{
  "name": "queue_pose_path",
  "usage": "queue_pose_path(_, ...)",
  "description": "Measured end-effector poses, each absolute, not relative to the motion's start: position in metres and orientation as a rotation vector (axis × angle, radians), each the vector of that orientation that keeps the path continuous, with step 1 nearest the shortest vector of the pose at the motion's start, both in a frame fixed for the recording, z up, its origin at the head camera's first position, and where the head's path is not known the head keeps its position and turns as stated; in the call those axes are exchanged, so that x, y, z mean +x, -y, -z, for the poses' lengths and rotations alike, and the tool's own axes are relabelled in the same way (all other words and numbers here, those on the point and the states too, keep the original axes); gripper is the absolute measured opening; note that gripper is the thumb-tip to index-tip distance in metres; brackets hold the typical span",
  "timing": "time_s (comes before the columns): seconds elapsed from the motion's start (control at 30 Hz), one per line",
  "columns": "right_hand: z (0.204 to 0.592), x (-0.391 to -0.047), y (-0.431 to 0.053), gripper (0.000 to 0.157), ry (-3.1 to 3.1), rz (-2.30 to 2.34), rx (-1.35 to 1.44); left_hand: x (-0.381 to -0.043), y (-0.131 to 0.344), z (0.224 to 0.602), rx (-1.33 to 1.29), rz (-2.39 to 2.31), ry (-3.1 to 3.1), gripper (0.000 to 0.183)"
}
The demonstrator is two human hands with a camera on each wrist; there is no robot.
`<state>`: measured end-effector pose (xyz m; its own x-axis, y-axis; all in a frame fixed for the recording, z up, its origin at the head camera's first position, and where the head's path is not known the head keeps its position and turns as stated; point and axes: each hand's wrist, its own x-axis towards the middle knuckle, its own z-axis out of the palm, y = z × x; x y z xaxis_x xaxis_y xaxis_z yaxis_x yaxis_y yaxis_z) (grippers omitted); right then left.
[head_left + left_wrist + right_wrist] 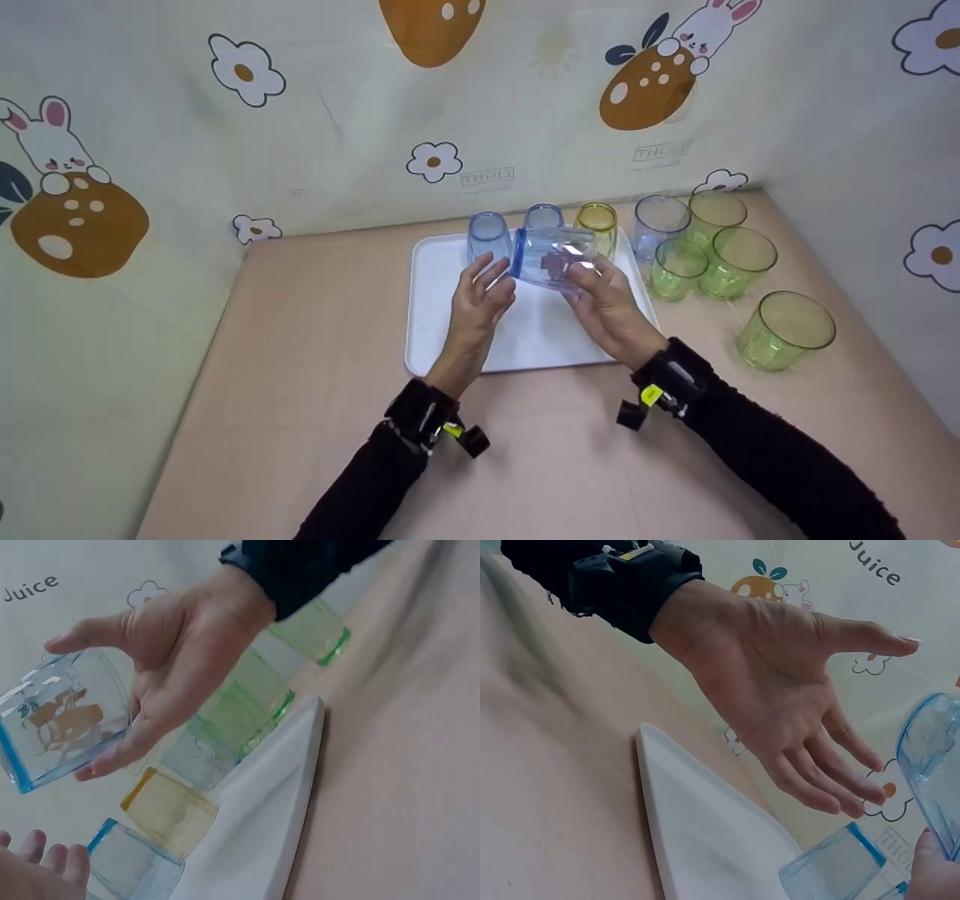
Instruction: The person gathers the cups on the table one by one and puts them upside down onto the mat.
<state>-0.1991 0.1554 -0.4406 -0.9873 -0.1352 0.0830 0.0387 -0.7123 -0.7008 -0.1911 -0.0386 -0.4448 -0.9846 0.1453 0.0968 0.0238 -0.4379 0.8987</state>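
Note:
My right hand [611, 319] grips a clear blue drinking glass [551, 255] by its side, thumb on one face and fingers on the other. The glass lies sideways in the air above a white tray [442, 330], its thick blue end facing left. Beside that end is my left hand [472, 315], holding nothing. In the right wrist view the left hand [780, 682] shows its palm, thumb spread and fingers loosely bent, apart from the glass [937, 757]. The left wrist view shows the right hand [172, 660] around the glass [67, 716].
Along the tray's back stand two blue glasses [487, 232] [544, 216] and a yellow glass [598, 216]. To the tray's right are another bluish glass [660, 217] and several green glasses [739, 262], one green glass [784, 334] standing nearer. A patterned curtain [337, 150] hangs behind the table.

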Motion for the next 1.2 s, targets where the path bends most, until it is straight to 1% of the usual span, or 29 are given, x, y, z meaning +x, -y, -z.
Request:
queue_pose_path(0.07,0.441,-0.199,-0.149,0.108,-1.146,2.830,-0.200,-0.189,0.034,0.443,0.174,-2.645,-1.507,0.131)
queue_pose_path(0.17,0.442,-0.198,-0.140,0.111,-1.184,2.829,-0.201,-0.188,0.030,0.442,0.110,-2.676,-1.385,0.138)
queue_pose_path(0.3,0.443,-0.197,-0.131,0.108,-1.217,2.816,-0.239,-0.186,0.028,0.439,0.082,-2.704,-1.278,0.136)
queue_pose_path(0.5,0.446,-0.196,-0.123,0.097,-1.282,2.794,-0.349,-0.184,0.028,0.433,0.048,-2.773,-1.076,0.131)
queue_pose_path(0.63,0.450,-0.193,-0.119,0.095,-1.454,2.760,-0.430,-0.182,0.027,0.431,0.002,-2.809,-0.975,0.125)
queue_pose_path(0.83,0.458,-0.187,-0.114,0.098,-1.754,2.675,-0.569,-0.181,0.025,0.432,0.088,-2.860,-0.872,0.109)
queue_pose_path(0.93,0.460,-0.185,-0.112,0.098,-1.823,2.649,-0.647,-0.180,0.025,0.433,0.057,-2.893,-0.851,0.103)
queue_pose_path(1.07,0.461,-0.183,-0.111,0.095,-1.860,2.644,-0.680,-0.179,0.026,0.432,0.000,-2.915,-0.838,0.094)
queue_pose_path(1.2,0.461,-0.182,-0.110,0.094,-1.865,2.653,-0.688,-0.178,0.027,0.430,-0.024,-2.915,-0.836,0.091)
